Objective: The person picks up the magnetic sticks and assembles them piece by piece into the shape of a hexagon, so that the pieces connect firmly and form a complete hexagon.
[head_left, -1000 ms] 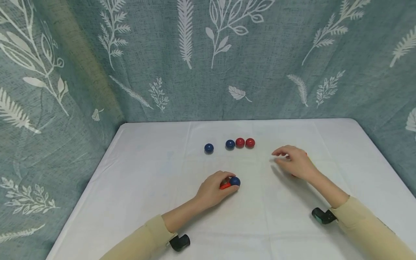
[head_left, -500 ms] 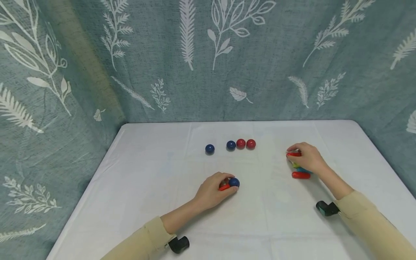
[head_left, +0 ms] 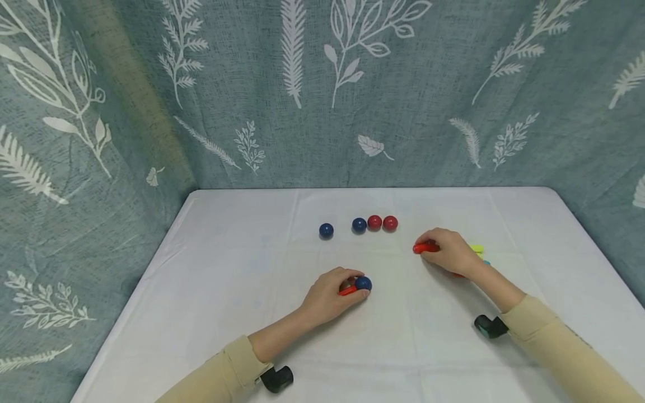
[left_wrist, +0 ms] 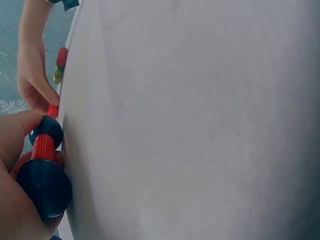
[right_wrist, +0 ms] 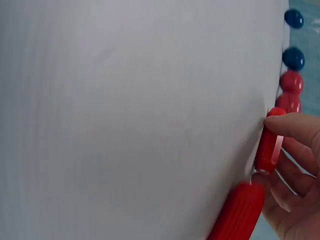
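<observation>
My left hand [head_left: 330, 291] holds a red rod [left_wrist: 43, 147] joined to two dark blue balls, low over the white table. One blue ball [head_left: 363, 284] is between the thumb and fingertips; the other ball [left_wrist: 45, 187] lies nearer the palm in the left wrist view. Farther right, my right hand [head_left: 450, 254] pinches a single red rod [head_left: 425, 248] between thumb and fingers, its free end pointing left. Partly hidden behind this hand lie a yellow-green rod [head_left: 476, 248], a blue rod [head_left: 486, 262] and another red rod [right_wrist: 237, 215].
Toward the back of the white table [head_left: 227, 336], a dark blue ball [head_left: 326, 230] lies alone. To its right, another blue ball [head_left: 359, 225] sits in a row with two red balls [head_left: 374, 223]. A green leaf-patterned curtain [head_left: 312, 140] hangs along the back and left.
My right hand has reached right to the rods, taken a red one, and carried it left toward the middle. The left hand has stayed in place with its rod and balls.
</observation>
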Demonstrator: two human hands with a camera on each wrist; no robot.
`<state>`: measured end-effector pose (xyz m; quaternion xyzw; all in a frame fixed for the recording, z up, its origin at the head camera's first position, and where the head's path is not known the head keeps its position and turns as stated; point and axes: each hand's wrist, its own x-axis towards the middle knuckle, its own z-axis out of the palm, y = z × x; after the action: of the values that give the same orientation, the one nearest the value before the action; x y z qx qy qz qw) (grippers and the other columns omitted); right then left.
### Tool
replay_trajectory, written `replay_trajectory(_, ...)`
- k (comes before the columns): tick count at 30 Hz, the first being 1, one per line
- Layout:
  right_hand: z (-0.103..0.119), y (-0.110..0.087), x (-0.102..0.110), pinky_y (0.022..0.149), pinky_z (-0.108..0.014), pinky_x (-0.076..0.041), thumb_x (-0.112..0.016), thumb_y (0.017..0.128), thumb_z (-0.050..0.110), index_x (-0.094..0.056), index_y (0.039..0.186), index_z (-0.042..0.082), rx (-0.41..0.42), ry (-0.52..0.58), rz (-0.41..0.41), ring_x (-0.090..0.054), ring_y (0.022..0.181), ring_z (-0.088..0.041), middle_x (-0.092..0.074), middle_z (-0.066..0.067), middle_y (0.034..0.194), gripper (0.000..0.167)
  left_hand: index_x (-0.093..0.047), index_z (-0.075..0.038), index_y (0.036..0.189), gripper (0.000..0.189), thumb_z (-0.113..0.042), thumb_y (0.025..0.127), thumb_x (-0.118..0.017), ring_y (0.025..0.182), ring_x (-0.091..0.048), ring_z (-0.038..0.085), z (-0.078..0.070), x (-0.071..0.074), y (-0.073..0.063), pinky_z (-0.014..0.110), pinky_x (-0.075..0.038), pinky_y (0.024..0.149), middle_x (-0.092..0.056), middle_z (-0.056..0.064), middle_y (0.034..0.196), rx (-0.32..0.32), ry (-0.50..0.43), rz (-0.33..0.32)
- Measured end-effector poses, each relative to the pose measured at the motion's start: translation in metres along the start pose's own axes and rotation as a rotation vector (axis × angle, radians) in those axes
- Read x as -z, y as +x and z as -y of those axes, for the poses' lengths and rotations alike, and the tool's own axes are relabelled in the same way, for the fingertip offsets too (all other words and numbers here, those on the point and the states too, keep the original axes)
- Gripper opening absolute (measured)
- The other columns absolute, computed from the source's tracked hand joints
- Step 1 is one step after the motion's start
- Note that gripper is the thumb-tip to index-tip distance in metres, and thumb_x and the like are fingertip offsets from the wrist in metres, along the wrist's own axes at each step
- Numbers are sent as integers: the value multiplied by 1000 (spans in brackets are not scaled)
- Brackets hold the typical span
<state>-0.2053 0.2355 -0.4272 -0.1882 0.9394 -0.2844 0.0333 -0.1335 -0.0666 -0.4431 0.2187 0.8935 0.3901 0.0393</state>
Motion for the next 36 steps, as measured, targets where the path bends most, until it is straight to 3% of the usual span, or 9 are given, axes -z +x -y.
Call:
replay_trajectory(10, 30, -1, -25, 83, -38, -50, -72, 87, 9, -69, 109, 10, 139, 76, 89, -57, 91, -18, -66, 0, 102, 22, -69, -10, 117, 35, -30, 88, -72, 79, -55, 11, 4, 2, -1, 25, -46, 69, -64, -4, 91, -5, -6, -16)
replay_trajectory(18, 55, -2, -36, 82, -33, -51, -73, 87, 11, -69, 108, 13, 235, 120, 156, -57, 92, -15, -65, 4, 101, 21, -70, -10, 116, 34, -28, 88, -73, 79, -55, 11, 5, 4, -1, 25, -46, 69, -64, -4, 90, 0, -14, -16)
replay_trajectory(31, 69, -3, -43, 81, -30, -51, -72, 89, 12, -70, 109, 14, 323, 155, 213, -56, 90, -12, -65, 6, 101, 20, -70, -9, 114, 33, -29, 88, -73, 75, -53, 11, 5, 5, -3, 24, -43, 64, -62, -5, 86, -23, 5, -25)
replay_trajectory(36, 71, -4, -43, 80, -29, -51, -72, 88, 11, -70, 109, 13, 342, 169, 215, -56, 89, -12, -65, 6, 100, 21, -70, -11, 114, 34, -31, 87, -73, 74, -53, 10, 5, 8, -3, 24, -43, 64, -63, -5, 87, -24, 56, -17)
